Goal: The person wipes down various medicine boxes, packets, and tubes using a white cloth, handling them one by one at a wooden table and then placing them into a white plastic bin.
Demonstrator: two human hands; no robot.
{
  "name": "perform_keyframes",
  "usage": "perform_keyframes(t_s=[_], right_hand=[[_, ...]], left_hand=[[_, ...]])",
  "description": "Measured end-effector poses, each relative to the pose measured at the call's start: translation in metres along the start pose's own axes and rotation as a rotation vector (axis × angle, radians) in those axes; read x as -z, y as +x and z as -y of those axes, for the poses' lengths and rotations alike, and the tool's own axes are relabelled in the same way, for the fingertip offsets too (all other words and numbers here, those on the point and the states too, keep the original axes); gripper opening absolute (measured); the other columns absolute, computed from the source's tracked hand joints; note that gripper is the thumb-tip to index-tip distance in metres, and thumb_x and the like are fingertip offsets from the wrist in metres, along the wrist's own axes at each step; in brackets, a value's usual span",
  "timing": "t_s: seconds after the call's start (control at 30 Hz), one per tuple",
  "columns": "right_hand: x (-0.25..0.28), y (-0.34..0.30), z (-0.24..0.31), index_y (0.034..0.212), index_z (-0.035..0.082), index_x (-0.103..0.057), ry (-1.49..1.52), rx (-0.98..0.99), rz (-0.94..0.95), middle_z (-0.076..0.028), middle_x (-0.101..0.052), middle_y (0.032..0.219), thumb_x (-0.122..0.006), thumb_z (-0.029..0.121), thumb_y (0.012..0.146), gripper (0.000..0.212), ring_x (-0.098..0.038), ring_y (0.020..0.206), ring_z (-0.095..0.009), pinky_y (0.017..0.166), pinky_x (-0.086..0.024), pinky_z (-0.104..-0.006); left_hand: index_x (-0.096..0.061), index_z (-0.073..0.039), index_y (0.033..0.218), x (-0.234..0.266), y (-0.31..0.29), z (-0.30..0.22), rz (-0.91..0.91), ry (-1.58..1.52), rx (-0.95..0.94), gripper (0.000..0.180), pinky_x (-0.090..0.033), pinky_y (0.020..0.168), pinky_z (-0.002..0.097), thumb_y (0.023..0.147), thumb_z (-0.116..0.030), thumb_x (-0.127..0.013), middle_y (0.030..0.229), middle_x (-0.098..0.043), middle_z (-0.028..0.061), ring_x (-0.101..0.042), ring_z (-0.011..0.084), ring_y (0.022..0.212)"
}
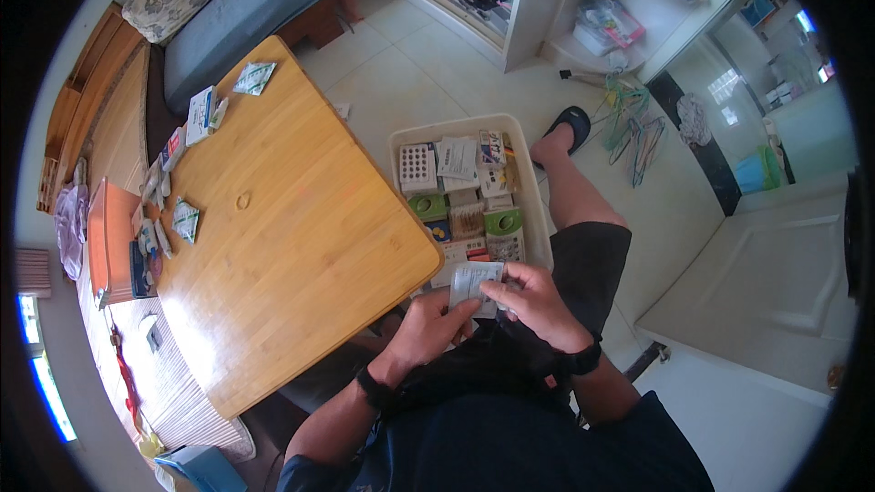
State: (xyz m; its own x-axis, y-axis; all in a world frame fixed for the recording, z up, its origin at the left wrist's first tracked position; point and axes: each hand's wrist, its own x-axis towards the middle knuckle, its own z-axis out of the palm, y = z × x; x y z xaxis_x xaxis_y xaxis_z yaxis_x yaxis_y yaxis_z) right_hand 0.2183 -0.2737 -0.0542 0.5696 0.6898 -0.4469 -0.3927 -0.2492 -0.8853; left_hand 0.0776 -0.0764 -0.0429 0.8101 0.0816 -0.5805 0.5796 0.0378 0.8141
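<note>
In front of my body, both hands hold a small white printed packet (468, 281); whether it is a sachet or a folded paper I cannot tell. My left hand (430, 323) pinches its lower left edge between thumb and fingers. From the other side my right hand (542, 302) grips it, thumb pressed on its face. Just beyond my hands stands a cream plastic bin (536, 184) filled with small boxes and packs. Among them are a white blister pack (418, 167), a folded white leaflet (456, 158) and a green-and-white box (504, 224).
A wooden table (301, 219) reaches close to my left hand, its rounded corner beside the bin. On it lie a rubber band (243, 200), green-and-white sachets (254, 78), a white-blue box (200, 116) and an orange container (114, 241). A white cabinet door (770, 282) stands at the right.
</note>
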Motion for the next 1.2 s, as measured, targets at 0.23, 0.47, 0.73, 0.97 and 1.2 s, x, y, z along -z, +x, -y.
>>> perform_keyframes(t_s=[0.23, 0.47, 0.73, 0.97, 1.2], right_hand=[[0.021, 0.037, -0.01, 0.125, 0.001, -0.082, -0.045, -0.032, -0.049, 0.005, -0.069, 0.083, -0.084, 0.026, 0.115, 0.027, -0.057, 0.069, -0.002, 0.056, -0.043, -0.0236], [0.026, 0.098, 0.009, 0.117, -0.01, -0.082, -0.198, 0.071, -0.242, -0.01, -0.08, 0.094, -0.084, 0.023, 0.108, 0.034, -0.068, 0.084, -0.012, 0.075, -0.055, -0.0343], [0.03, 0.181, 0.011, 0.135, -0.001, -0.081, -0.229, -0.019, -0.262, -0.004, -0.079, 0.105, -0.085, 0.024, 0.11, 0.035, -0.071, 0.083, -0.008, 0.063, -0.054, -0.0269], [0.036, 0.216, -0.002, 0.141, -0.006, -0.078, -0.45, 0.235, -0.493, -0.022, -0.087, 0.123, -0.084, 0.025, 0.107, 0.047, -0.083, 0.114, -0.029, 0.099, -0.064, -0.0421], [0.043, 0.149, -0.031, 0.138, -0.003, -0.08, 0.085, -0.045, -0.374, -0.008, -0.082, 0.125, -0.081, 0.027, 0.109, 0.042, -0.076, 0.117, -0.025, 0.104, -0.059, -0.0375]], left_hand=[[-0.072, -0.001, 0.135, -0.012, 0.073, 0.037, 0.028, -0.348, -0.007, 0.033, -0.063, 0.081, 0.0312, 0.126, -0.032, -0.064, 0.105, -0.082, 0.0093, -0.076, 0.0134, 0.086], [-0.072, -0.002, 0.141, -0.01, 0.123, 0.03, -0.171, -0.567, -0.144, 0.032, -0.065, 0.092, 0.0349, 0.124, -0.028, -0.066, 0.114, -0.084, 0.0108, -0.078, 0.0169, 0.094], [-0.066, -0.001, 0.155, 0.012, 0.177, 0.02, -0.32, -0.742, -0.196, 0.038, -0.069, 0.094, 0.0403, 0.123, -0.022, -0.065, 0.121, -0.084, 0.0148, -0.082, 0.0224, 0.101], [-0.062, 0.002, 0.161, -0.003, 0.189, 0.043, -0.387, -0.642, -0.173, 0.045, -0.07, 0.096, 0.0401, 0.121, -0.019, -0.066, 0.13, -0.083, 0.0184, -0.084, 0.0244, 0.105], [-0.074, -0.003, 0.153, -0.036, 0.138, 0.05, 0.093, -0.018, -0.073, 0.039, -0.068, 0.101, 0.0421, 0.122, -0.027, -0.068, 0.139, -0.08, 0.0159, -0.08, 0.0234, 0.118]])
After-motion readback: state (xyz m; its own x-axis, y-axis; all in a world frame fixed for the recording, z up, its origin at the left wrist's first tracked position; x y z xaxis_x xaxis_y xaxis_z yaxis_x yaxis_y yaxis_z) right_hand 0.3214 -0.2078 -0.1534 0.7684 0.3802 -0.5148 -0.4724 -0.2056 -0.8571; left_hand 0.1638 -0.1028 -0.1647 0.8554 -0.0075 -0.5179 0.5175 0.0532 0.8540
